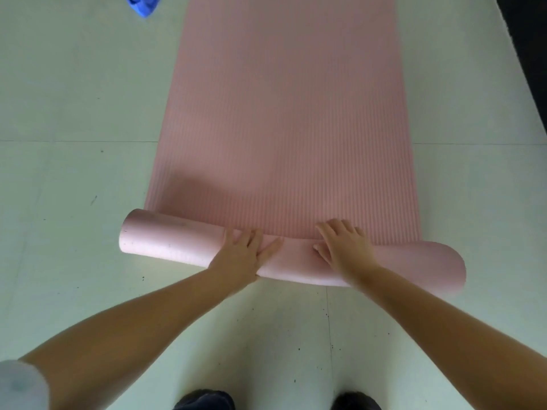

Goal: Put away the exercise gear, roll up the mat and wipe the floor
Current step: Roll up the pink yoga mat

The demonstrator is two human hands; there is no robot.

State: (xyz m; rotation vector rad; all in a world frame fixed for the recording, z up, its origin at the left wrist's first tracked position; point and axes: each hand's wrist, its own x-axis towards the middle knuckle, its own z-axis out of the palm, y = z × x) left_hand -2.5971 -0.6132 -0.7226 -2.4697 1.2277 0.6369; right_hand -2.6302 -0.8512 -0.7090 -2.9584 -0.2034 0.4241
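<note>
A pink ribbed exercise mat (284, 113) lies flat on the pale floor and stretches away from me. Its near end is rolled into a loose, uneven tube (171, 238) that sticks out past the mat's left edge and flares wide at the right. My left hand (245, 250) presses flat on top of the roll near its middle, fingers spread. My right hand (343, 247) rests on the roll just to the right, fingers bent over its far side. Neither hand closes around anything.
A blue object (142, 4) lies on the floor at the far left, cut off by the frame's top edge. A dark strip (527, 39) runs along the far right. My two dark shoes (204, 400) stand at the bottom edge. Pale tiled floor (74, 173) surrounds the mat.
</note>
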